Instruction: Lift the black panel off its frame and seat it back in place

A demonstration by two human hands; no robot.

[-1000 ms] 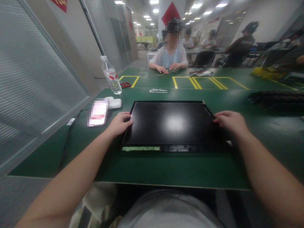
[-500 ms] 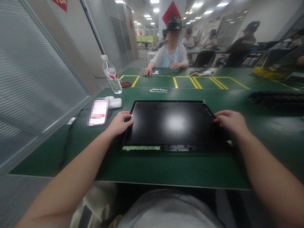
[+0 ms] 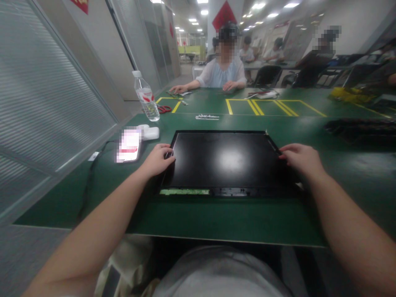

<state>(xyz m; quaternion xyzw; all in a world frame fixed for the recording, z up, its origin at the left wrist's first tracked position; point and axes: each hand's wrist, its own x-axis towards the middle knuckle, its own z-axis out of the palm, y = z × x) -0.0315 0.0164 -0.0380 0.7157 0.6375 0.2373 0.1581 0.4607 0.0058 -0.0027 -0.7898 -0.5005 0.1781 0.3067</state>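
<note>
A black flat display panel [image 3: 224, 159] lies face up on the green table [image 3: 201, 218], with a green circuit strip [image 3: 185, 192] along its near edge. My left hand [image 3: 157, 159] grips the panel's left edge, fingers curled around it. On the opposite side, my right hand [image 3: 301, 159] rests on the right edge with its fingers bent over the frame.
A lit phone [image 3: 128, 147] with a cable and a white case [image 3: 150, 133] lie left of the panel. A water bottle [image 3: 144, 97] and red scissors [image 3: 163, 109] stand further back. Dark parts [image 3: 360, 128] sit at the right. A person in a light top [image 3: 224, 68] works across the table.
My hands and the panel have barely moved. The person across the table has stretched one hand out toward the left along the table.
</note>
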